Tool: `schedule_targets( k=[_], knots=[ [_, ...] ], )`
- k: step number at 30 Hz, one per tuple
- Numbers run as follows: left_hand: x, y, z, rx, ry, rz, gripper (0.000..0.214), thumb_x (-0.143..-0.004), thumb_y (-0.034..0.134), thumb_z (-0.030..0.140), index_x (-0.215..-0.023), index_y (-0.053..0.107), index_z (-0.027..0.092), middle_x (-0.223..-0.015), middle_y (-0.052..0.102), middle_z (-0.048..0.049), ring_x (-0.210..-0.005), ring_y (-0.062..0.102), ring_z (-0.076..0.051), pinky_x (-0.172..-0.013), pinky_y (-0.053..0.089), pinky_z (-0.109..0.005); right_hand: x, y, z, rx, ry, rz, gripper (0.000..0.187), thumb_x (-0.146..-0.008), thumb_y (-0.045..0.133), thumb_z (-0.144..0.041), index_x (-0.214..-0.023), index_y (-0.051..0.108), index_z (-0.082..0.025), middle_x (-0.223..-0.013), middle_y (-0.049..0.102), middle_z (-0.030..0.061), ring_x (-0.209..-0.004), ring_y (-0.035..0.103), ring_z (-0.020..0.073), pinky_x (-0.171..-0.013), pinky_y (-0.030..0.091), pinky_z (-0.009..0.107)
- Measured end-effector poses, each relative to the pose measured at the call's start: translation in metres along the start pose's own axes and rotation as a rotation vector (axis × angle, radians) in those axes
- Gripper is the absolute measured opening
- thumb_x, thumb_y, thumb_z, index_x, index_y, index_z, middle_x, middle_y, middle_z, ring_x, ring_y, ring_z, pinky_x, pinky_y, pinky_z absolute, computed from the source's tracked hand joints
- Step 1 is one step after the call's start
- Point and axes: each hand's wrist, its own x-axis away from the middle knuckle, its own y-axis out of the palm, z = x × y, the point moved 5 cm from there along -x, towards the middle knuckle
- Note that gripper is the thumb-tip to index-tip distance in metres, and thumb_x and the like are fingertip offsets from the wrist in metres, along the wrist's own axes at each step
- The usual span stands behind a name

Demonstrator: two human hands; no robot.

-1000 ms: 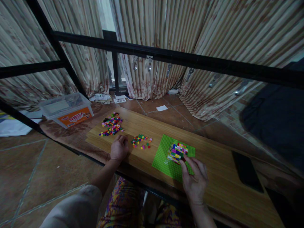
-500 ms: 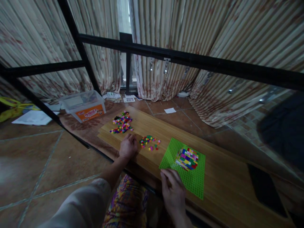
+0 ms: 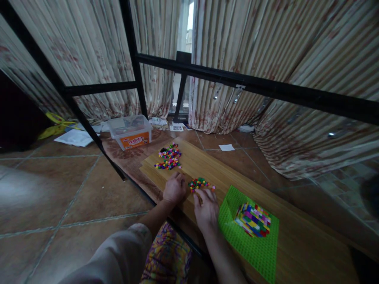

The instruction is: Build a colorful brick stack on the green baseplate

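My left hand (image 3: 175, 188) rests on the wooden board with its fingers curled in; whatever is inside them, if anything, is hidden. To its right, my right hand (image 3: 206, 207) reaches over the near side of a small pile of coloured toy bricks (image 3: 199, 183). Its thumb stands apart from the bent fingers, and no brick shows between them. A green baseplate (image 3: 231, 201) lies right of that hand and bears a multicoloured block of stacked bricks (image 3: 254, 220). Beyond my left hand is a larger heap of loose bricks (image 3: 168, 157).
The long wooden board (image 3: 204, 157) carries all the bricks. A clear plastic box (image 3: 130, 132) with an orange label stands on a brown mat at its far left. A black metal frame (image 3: 225, 75) crosses in front of striped curtains. White paper (image 3: 226, 147) lies on the tiled floor.
My right hand has moved left, from the baseplate's near edge to the small brick pile. My left hand stays curled near the same spot on the board. The view has turned left.
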Motion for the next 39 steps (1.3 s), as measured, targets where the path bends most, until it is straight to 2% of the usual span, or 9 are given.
schedule_targets(
  k=[5, 11, 14, 18, 21, 24, 32, 35, 39],
  knots=[
    [0.001, 0.0, 0.001, 0.013, 0.032, 0.017, 0.017, -0.087, 0.043, 0.017, -0.082, 0.059, 0.02, -0.088, 0.058, -0.0046, -0.084, 0.057, -0.014, -0.075, 0.044, -0.024, -0.01, 0.015, -0.004, 0.065, -0.084, -0.055, 0.021, -0.089, 0.051, -0.021, -0.098, 0.07, -0.023, -0.095, 0.063, 0.0064, -0.092, 0.053, 0.0217, -0.089, 0.04, 0.037],
    [0.003, 0.003, 0.001, 0.023, 0.045, 0.042, 0.019, -0.088, 0.042, 0.017, -0.079, 0.058, 0.019, -0.084, 0.057, -0.0045, -0.08, 0.055, -0.014, -0.072, 0.043, -0.024, -0.005, 0.018, 0.017, 0.13, -0.114, -0.012, 0.018, -0.088, 0.052, -0.02, -0.091, 0.07, -0.022, -0.094, 0.064, 0.0048, -0.09, 0.054, 0.0209, -0.101, 0.032, 0.045],
    [0.004, 0.002, 0.002, 0.034, 0.048, 0.053, 0.016, -0.086, 0.043, 0.015, -0.079, 0.058, 0.019, -0.085, 0.057, -0.0042, -0.08, 0.055, -0.014, -0.072, 0.043, -0.024, -0.005, 0.019, 0.019, 0.12, -0.129, 0.024, 0.019, -0.089, 0.051, -0.021, -0.094, 0.069, -0.021, -0.095, 0.065, 0.0056, -0.089, 0.055, 0.021, -0.098, 0.034, 0.044],
    [0.005, -0.001, 0.004, 0.071, 0.058, 0.063, 0.015, -0.087, 0.045, 0.017, -0.077, 0.057, 0.02, -0.083, 0.057, -0.0039, -0.078, 0.055, -0.013, -0.07, 0.043, -0.024, -0.014, 0.026, 0.008, 0.115, -0.141, 0.013, 0.022, -0.088, 0.049, -0.02, -0.097, 0.069, -0.021, -0.095, 0.066, 0.0067, -0.09, 0.054, 0.0222, -0.087, 0.039, 0.04],
    [0.006, -0.002, 0.005, 0.093, 0.074, 0.072, 0.018, -0.089, 0.044, 0.021, -0.075, 0.056, 0.02, -0.082, 0.056, -0.0037, -0.077, 0.054, -0.013, -0.069, 0.042, -0.024, -0.032, 0.032, 0.005, 0.066, -0.094, -0.012, 0.024, -0.088, 0.048, -0.021, -0.097, 0.07, -0.02, -0.096, 0.066, 0.0076, -0.091, 0.055, 0.022, -0.082, 0.042, 0.036],
    [0.007, -0.002, 0.005, 0.113, 0.089, 0.074, 0.019, -0.089, 0.043, 0.02, -0.076, 0.056, 0.02, -0.083, 0.056, -0.0037, -0.076, 0.053, -0.013, -0.069, 0.042, -0.024, -0.06, 0.044, 0.006, -0.022, -0.026, -0.084, 0.025, -0.088, 0.047, -0.022, -0.096, 0.071, -0.019, -0.094, 0.066, 0.0078, -0.091, 0.057, 0.0212, -0.081, 0.044, 0.034],
    [0.007, -0.002, 0.003, 0.225, 0.058, 0.065, 0.011, -0.083, 0.048, 0.016, -0.077, 0.056, 0.021, -0.083, 0.057, -0.0039, -0.076, 0.055, -0.013, -0.068, 0.044, -0.024, -0.146, 0.102, -0.004, -0.045, 0.008, -0.228, 0.023, -0.085, 0.052, -0.018, -0.091, 0.074, -0.023, -0.087, 0.067, 0.0042, -0.078, 0.062, 0.0153, -0.073, 0.046, 0.026],
    [0.008, -0.002, 0.004, 0.247, 0.063, 0.068, 0.01, -0.081, 0.049, 0.014, -0.078, 0.056, 0.021, -0.085, 0.057, -0.005, -0.076, 0.055, -0.013, -0.069, 0.045, -0.025, -0.161, 0.12, -0.011, -0.025, -0.009, -0.293, 0.02, -0.084, 0.057, -0.018, -0.09, 0.075, -0.024, -0.088, 0.067, 0.0049, -0.081, 0.061, 0.0159, -0.077, 0.045, 0.026],
    [0.008, -0.003, 0.004, 0.243, 0.053, 0.069, 0.011, -0.083, 0.048, 0.015, -0.076, 0.056, 0.02, -0.084, 0.056, -0.0057, -0.075, 0.054, -0.014, -0.067, 0.044, -0.026, -0.166, 0.128, -0.012, 0.002, -0.016, -0.358, 0.018, -0.082, 0.06, -0.017, -0.087, 0.076, -0.024, -0.089, 0.067, 0.0056, -0.083, 0.061, 0.0164, -0.079, 0.044, 0.026]
  ],
)
